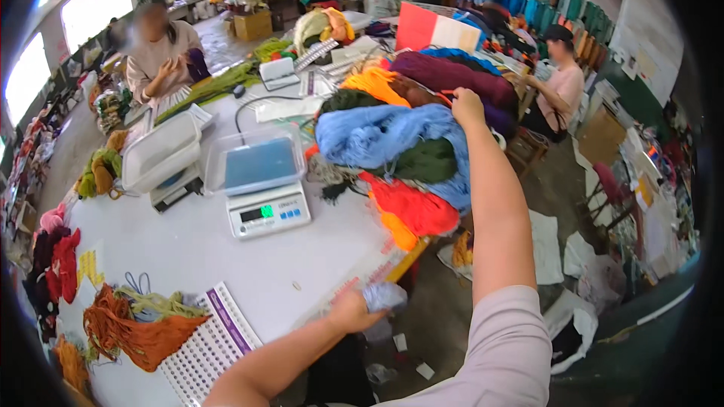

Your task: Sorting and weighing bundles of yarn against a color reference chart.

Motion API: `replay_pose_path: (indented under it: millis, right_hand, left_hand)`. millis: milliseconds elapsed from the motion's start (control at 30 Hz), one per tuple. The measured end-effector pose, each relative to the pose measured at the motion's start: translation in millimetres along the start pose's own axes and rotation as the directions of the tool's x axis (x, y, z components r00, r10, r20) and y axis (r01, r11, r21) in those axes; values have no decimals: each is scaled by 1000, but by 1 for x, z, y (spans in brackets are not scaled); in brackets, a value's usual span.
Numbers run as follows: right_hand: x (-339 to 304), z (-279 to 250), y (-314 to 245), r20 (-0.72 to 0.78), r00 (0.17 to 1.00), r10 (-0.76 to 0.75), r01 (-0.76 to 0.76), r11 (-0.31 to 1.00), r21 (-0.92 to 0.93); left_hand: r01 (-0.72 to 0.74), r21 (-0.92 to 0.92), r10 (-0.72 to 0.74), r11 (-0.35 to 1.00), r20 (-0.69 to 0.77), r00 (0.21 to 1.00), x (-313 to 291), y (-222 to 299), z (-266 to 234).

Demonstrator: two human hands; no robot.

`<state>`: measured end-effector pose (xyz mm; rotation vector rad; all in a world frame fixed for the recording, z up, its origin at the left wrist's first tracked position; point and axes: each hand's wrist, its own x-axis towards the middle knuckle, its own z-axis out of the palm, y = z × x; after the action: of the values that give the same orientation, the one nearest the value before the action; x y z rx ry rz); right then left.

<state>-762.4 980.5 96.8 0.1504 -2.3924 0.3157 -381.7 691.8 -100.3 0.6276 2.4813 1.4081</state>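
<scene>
My left hand (356, 312) is closed around a small pale lilac bundle (385, 297), possibly thread, low at the table's front edge. With the arm stretched far forward, my right hand (469, 108) is at the right side of a heap of yarn hanks; its fingers are pinched together, and what they hold is too small to make out. A light blue hank (377, 136) lies on top of the heap beside it. Around that are a maroon hank (445, 75), an orange hank (371, 84), a dark green hank (426, 162) and a red hank (411, 203).
A digital scale (269, 212) carries a clear plastic tub (216, 169); another tub (162, 152) stands left of it. Orange-brown thread (143, 328) lies by a dotted card (204, 354). Two people sit across and to the right. A wooden chair (528, 154) stands right of the table.
</scene>
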Motion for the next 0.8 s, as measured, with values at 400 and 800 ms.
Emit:
replay_pose_path:
  millis: [400, 800]
  right_hand:
    - [40, -38, 0, -109, 958, -267, 100, 662, -743]
    - [-251, -283, -26, 64, 884, 464, -462, 886, -36]
  left_hand:
    - [145, -35, -144, 989, 28, 989, -2, 20, -10]
    - [190, -845, -98, 500, 163, 982, 5, 25, -13]
